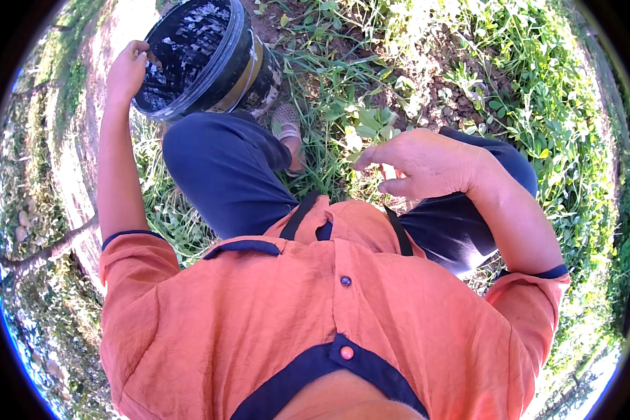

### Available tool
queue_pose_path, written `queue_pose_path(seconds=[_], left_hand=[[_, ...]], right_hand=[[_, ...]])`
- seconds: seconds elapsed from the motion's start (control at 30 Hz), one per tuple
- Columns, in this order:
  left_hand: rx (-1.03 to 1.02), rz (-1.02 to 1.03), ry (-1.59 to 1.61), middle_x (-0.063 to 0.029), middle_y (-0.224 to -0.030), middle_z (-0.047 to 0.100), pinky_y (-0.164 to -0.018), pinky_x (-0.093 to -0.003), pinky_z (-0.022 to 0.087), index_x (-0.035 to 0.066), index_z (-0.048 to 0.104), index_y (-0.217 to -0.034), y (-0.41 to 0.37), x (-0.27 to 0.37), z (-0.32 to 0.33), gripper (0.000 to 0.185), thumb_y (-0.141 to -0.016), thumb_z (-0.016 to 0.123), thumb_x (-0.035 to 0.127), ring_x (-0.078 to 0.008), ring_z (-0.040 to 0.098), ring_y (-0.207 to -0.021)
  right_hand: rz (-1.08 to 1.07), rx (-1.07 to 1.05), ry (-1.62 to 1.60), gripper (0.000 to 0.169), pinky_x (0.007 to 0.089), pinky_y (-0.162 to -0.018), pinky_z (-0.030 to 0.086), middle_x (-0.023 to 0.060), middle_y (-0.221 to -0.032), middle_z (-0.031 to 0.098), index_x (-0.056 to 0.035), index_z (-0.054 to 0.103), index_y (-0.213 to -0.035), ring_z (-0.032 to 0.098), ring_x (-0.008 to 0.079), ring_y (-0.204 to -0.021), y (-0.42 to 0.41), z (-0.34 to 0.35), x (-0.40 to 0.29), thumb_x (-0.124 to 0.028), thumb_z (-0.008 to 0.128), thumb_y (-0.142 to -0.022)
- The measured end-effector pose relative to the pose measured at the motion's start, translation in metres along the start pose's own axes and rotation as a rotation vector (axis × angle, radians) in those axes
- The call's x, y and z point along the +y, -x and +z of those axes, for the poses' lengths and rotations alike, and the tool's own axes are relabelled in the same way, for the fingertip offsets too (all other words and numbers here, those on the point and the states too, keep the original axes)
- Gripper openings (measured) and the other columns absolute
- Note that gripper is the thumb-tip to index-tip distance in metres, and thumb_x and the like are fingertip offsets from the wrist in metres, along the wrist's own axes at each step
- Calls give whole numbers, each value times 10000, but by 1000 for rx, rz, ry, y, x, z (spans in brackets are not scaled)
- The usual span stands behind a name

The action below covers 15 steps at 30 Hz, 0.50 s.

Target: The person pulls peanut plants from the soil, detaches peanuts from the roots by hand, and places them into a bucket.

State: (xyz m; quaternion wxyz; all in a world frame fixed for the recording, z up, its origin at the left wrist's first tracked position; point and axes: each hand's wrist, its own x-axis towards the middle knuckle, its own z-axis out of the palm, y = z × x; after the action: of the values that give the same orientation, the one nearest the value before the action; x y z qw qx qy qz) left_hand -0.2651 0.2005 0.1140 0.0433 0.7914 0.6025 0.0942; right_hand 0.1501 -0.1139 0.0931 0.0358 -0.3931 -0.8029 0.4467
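Observation:
My left hand [129, 72] is at the near-left rim of a black plastic bucket [230, 52], its fingertips bent over the opening. A small brownish thing shows by the fingertips, too unclear to name; whether the fingers grip it or the rim cannot be told. The bucket is tilted with its mouth towards the left, and its dark inside wall has pale smears. My right hand [425, 163] hovers in front of my right knee, thumb and forefinger apart, with nothing plainly held. Low leafy green plants [373, 126] grow just beyond its fingers.
Between my bent knees are grass [320, 142] and a foot in a perforated beige shoe [286, 118]. Reddish-brown soil [451, 100] shows ahead to the right among more green plants [551, 115]. A thin branch or root [58, 247] lies at the left.

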Motion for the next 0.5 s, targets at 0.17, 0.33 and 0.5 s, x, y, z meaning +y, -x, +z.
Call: queue_pose_path(seconds=[0.17,0.33,0.5], left_hand=[[340,458,-130,-181,-1347,505,-1025,-430,414,126,524,-1334,43,67,15,480,-876,624,226,-374,505,-1209],[126,633,258,-127,-1212,568,-940,-408,455,82,589,-1154,96,162,37,333,-834,646,154,-333,560,-1106],[-220,703,337,-113,-1156,569,-872,-399,490,48,594,-1076,104,176,51,293,-806,675,128,-312,583,-1045]], right_hand=[[286,-110,187,489,443,-809,508,190,-951,674,-47,497,-1307,652,359,-888,-2,-4,12,-208,603,-858],[371,-126,157,416,431,-816,508,165,-945,680,-48,566,-1241,651,345,-913,-14,-30,64,-260,586,-883],[509,-56,337,430,438,-883,510,203,-1049,669,-58,590,-1212,642,365,-989,-69,-41,168,-277,609,-842]])
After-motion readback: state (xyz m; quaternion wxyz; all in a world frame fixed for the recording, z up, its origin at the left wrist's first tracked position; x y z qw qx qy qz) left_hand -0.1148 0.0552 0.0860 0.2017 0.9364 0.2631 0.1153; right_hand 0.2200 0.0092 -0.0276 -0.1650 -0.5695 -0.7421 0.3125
